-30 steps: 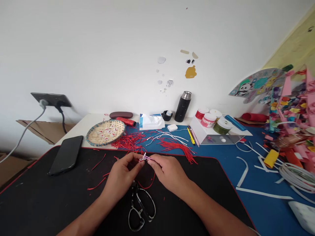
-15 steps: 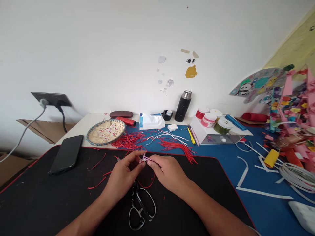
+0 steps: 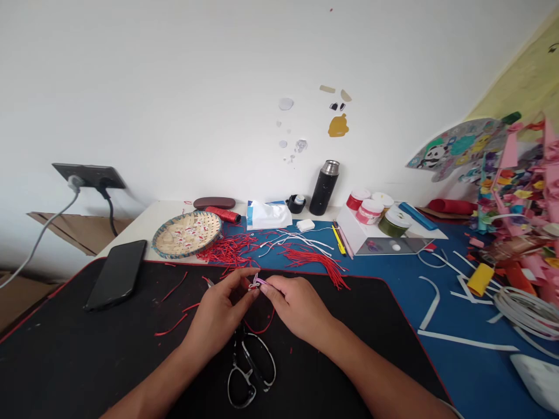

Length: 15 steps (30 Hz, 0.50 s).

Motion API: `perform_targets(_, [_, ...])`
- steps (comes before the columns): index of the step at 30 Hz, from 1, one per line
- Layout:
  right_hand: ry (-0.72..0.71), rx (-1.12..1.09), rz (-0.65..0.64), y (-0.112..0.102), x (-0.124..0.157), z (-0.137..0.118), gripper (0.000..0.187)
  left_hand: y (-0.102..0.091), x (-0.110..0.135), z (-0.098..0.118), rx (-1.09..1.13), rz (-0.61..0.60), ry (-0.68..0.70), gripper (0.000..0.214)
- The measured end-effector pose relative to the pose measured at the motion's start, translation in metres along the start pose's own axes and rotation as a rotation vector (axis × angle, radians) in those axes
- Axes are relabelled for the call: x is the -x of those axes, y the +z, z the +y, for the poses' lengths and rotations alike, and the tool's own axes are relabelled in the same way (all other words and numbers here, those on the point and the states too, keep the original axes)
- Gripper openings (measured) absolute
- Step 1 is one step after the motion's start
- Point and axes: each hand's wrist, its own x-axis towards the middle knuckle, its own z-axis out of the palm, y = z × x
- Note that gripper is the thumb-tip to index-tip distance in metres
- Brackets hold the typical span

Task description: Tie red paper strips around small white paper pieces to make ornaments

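Both my hands meet above the black mat (image 3: 349,361). Pinched between the thumb and fingers of my left hand (image 3: 220,308) is a small looped white cord (image 3: 254,286) with a touch of red. My right hand (image 3: 299,302) grips a thin purple tool (image 3: 261,281), whose tip is at the cord; its exact kind is too small to tell. A red cord (image 3: 262,332) curves on the mat beneath my hands. Scissors with black and white handles (image 3: 246,354) lie below, their blades mostly hidden by my left hand.
A phone (image 3: 116,276) lies left, a woven basket (image 3: 187,234) behind it. Cut red cords (image 3: 317,263), white cords (image 3: 297,240), a tissue pack (image 3: 269,215) and a black flask (image 3: 324,189) stand or lie at the back. Jars (image 3: 395,222) sit on a white box at right.
The purple tool has shifted slightly at the white cord between my fingertips. My hands hold nearly the same pose, and the view has moved only a little.
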Motion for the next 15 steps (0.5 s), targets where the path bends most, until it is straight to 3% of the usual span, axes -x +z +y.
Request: perform_targets(15, [0.044,-0.084,0.034,0.0006,-0.0011,-0.0032,0.034,0.0047,0.0038,-0.0026,-0.172,0.017,0.074,0.032])
